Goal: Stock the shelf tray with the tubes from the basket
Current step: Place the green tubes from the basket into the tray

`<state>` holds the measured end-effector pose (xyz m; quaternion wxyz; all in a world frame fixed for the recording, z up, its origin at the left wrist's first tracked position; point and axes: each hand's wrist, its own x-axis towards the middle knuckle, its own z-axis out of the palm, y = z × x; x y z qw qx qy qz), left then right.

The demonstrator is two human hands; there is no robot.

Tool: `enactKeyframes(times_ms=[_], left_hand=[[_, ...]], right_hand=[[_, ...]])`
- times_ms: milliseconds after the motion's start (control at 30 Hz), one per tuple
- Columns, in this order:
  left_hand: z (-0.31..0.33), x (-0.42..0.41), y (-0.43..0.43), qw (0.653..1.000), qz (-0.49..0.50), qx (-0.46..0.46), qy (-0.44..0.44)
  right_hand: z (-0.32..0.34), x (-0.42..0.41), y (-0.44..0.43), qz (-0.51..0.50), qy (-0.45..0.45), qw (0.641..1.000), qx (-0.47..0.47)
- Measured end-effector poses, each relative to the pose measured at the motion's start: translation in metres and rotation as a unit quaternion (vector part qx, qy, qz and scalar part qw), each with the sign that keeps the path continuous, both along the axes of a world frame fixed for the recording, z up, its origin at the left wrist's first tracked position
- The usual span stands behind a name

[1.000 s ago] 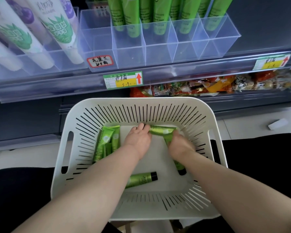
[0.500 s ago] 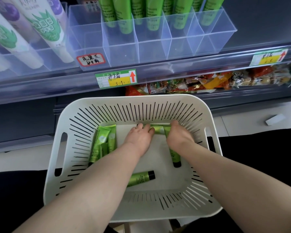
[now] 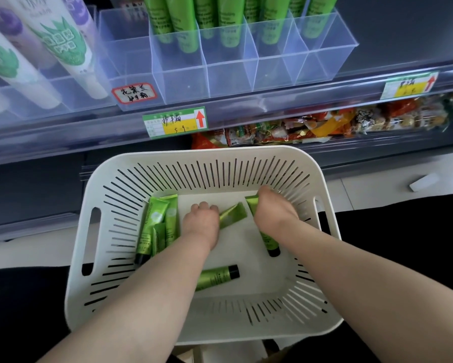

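Observation:
A white slotted basket [image 3: 322, 313] sits in front of me below the shelf. Inside it my left hand [image 3: 200, 222] grips a green tube [image 3: 233, 214] that sticks out to its right. My right hand [image 3: 274, 210] curls round another green tube [image 3: 268, 239], whose black cap points toward me. Three more green tubes [image 3: 158, 226] lie bunched at the basket's left, and one [image 3: 216, 277] lies loose near the front. Above, the clear divided shelf tray [image 3: 230, 74] holds several upright green tubes at its back.
White and purple tubes [image 3: 63, 48] fill the neighbouring tray at the left. Price labels [image 3: 175, 122] line the shelf edge. Colourful snack packs [image 3: 311, 128] lie on the lower shelf behind the basket. A small white object [image 3: 423, 182] lies on the floor at the right.
My two hands have drawn apart, each with its own tube. The left hand's tube has swung from lying flat along the back wall to slanting. The view has dropped slightly.

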<state>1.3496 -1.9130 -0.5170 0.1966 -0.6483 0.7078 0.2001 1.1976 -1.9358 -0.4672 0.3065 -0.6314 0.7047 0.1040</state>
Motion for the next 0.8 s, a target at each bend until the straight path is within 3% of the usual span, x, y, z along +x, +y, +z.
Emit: enactKeyframes(times_ms=[133,367,567,800], left_hand=[[0.006,0.017,0.001,0.998,0.050,0.038,0.025],[0.039,0.036,0.008,0.948,0.170,0.002,0.270],[0.088,0.031,0.016,0.888,0.244,-0.088,0.381],[0.168,0.024,0.009,0.821,0.240,-0.250,0.453]], right_hand=[[0.006,0.002,0.001,0.017,-0.012,1.000,-0.024],[0.024,0.008,0.008,0.029,-0.069,0.992,-0.104],[0.065,0.014,0.012,0.048,-0.098,0.976,-0.187],[0.142,0.021,0.006,0.069,-0.124,0.941,-0.307]])
